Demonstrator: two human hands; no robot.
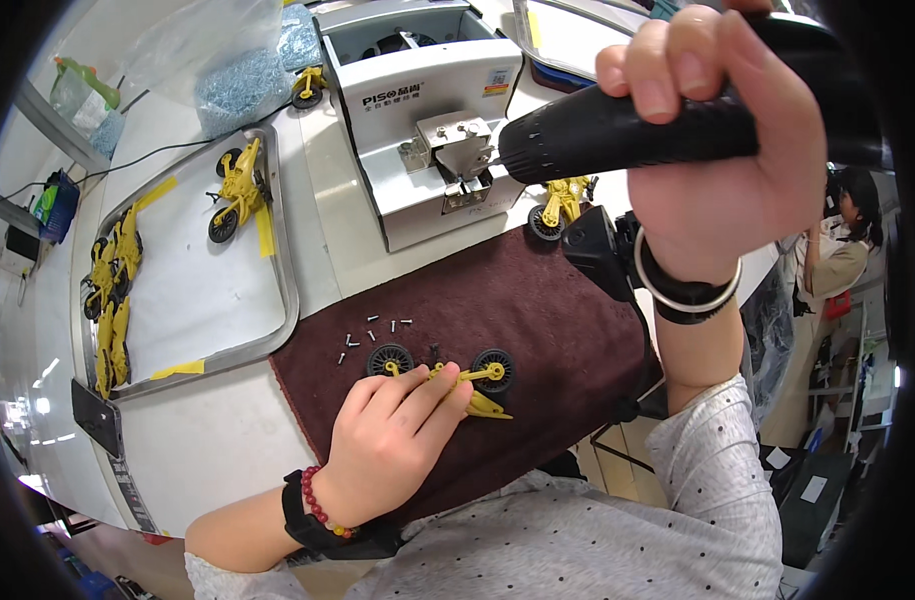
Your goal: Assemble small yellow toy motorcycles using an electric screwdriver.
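Note:
On a dark brown cloth (557, 310), a yellow toy motorcycle (487, 405) with black spoked wheels lies on its side. My left hand (382, 430) presses down on its middle with closed fingers, hiding part of the body. Raised at the upper right, my right hand (742, 165) is wrapped round a black electric screwdriver (607, 130). The screwdriver's tip reaches the metal outlet (462, 150) of a grey screw feeder (417, 75); whether a screw sits on the tip is too small to tell. Several small silver screws (371, 334) lie loose on the cloth beyond the motorcycle.
At the left, a metal tray (289, 290) holds several yellow toy motorcycles (239, 190). Another motorcycle (562, 203) stands beside the feeder, partly behind the screwdriver. Bags of blue-grey small parts (239, 90) lie at the back. A person (845, 235) is at the far right.

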